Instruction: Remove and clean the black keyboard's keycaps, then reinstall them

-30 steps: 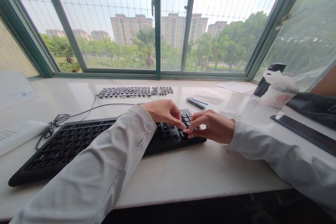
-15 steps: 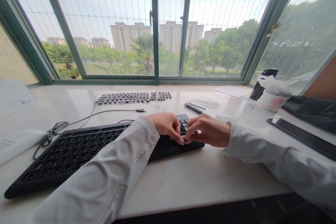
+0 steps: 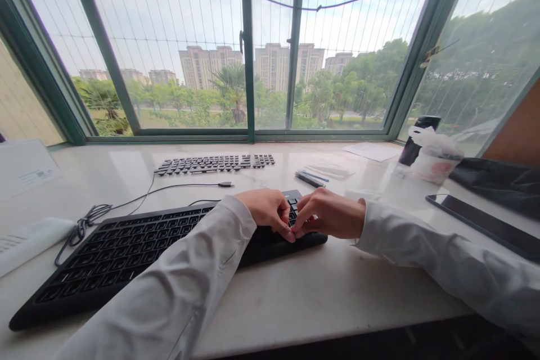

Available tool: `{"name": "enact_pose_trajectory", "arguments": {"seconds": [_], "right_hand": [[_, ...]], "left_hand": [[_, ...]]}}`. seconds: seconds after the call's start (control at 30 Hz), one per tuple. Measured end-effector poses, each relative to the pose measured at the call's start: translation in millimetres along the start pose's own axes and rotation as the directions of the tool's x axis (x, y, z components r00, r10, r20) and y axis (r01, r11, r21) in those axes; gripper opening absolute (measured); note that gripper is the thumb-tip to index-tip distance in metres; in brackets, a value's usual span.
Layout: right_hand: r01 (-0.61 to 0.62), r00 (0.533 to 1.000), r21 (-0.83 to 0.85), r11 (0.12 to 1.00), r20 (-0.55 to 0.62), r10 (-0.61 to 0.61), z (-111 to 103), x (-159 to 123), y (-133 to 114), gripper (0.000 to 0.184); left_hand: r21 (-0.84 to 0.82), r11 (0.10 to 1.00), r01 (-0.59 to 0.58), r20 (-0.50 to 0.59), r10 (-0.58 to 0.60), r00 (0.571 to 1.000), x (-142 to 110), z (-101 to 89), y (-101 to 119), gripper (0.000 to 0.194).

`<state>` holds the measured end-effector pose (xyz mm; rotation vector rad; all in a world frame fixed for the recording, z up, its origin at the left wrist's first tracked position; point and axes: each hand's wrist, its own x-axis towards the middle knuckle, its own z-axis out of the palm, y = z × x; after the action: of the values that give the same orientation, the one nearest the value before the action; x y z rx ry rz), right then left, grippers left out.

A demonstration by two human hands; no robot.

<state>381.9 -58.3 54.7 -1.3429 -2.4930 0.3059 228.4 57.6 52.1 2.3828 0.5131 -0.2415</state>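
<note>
A black keyboard point(image 3: 139, 247) lies across the near part of the counter, most of its key sockets bare of caps. Over its number pad, my left hand point(image 3: 268, 211) bends down with thumb and fingers closed. My right hand point(image 3: 327, 214) comes in from the other side, its thumb and index finger pinched. The fingertips of both hands meet near the pad's front edge, and they hide whatever small piece is between them. Some keys with caps point(image 3: 292, 201) show on the pad just behind the fingers. My left forearm covers the keyboard's middle.
Loose keycaps point(image 3: 215, 163) lie in rows behind the keyboard. A coiled cable point(image 3: 90, 216) with a USB plug point(image 3: 225, 184) sits at left. Pens point(image 3: 310, 179), a phone point(image 3: 485, 225), a bagged cup point(image 3: 436, 160) and a black bottle point(image 3: 417, 138) stand or lie rightward. Windows rise behind.
My hands have shifted slightly toward the number pad's front edge, and their fingertips have come together there. The view has tilted up a little.
</note>
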Motion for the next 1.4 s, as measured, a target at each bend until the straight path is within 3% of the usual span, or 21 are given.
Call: {"name": "enact_pose_trajectory", "arguments": {"seconds": [0.17, 0.37, 0.5, 0.7, 0.8, 0.9, 1.0, 1.17, 1.23, 1.4], "right_hand": [[0.027, 0.999, -0.002, 1.0, -0.028, -0.027, 2.0, -5.3, 9.1, 0.018], [0.041, 0.988, 0.038, 0.998, -0.148, -0.035, -0.4, -7.8, 14.6, 0.022], [0.086, 0.988, -0.026, 0.996, -0.123, -0.089, 2.0, -6.9, 11.7, 0.02], [0.105, 0.987, -0.043, 0.994, -0.117, -0.109, 2.0, -8.2, 12.3, 0.021], [0.019, 0.969, -0.06, 0.998, -0.244, -0.033, 0.2, -7.9, 19.2, 0.024], [-0.099, 0.932, -0.105, 0.99, -0.358, 0.055, -0.9, -3.7, 31.0, 0.027], [-0.191, 0.92, -0.166, 0.967, -0.375, 0.118, -3.8, 7.6, 47.6, 0.028], [-0.337, 0.923, -0.281, 0.899, -0.287, 0.256, -15.9, 51.1, 89.7, 0.024], [-0.429, 0.894, -0.335, 0.839, -0.287, 0.343, -20.1, 74.6, 110.7, 0.02], [-0.525, 0.849, -0.376, 0.764, -0.294, 0.439, -24.1, 125.2, 160.8, 0.019]], "left_hand": [[0.014, 1.0, -0.026, 0.005, 0.026, 1.0, -0.9, -0.4, -1.5, 0.041], [-0.042, 0.997, -0.062, 0.002, 0.063, 0.998, -4.2, -10.2, -6.7, 0.04], [0.113, 0.993, -0.025, -0.266, 0.054, 0.963, -8.5, -23.4, -14.0, 0.041], [0.283, 0.929, 0.238, -0.591, -0.026, 0.806, -7.8, -27.1, -29.4, 0.034], [0.331, 0.846, 0.419, -0.692, -0.084, 0.717, -6.9, -24.0, -36.1, 0.029], [0.346, 0.77, 0.537, -0.726, -0.143, 0.673, -7.9, -22.1, -38.3, 0.033], [0.348, 0.735, 0.582, -0.72, -0.188, 0.668, -9.8, -21.0, -36.4, 0.039], [0.346, 0.726, 0.594, -0.707, -0.214, 0.674, -10.6, -19.3, -31.4, 0.042], [0.339, 0.72, 0.606, -0.715, -0.221, 0.663, -9.8, -18.9, -30.4, 0.041], [0.329, 0.725, 0.605, -0.715, -0.227, 0.661, -9.8, -20.0, -28.8, 0.039]]}}
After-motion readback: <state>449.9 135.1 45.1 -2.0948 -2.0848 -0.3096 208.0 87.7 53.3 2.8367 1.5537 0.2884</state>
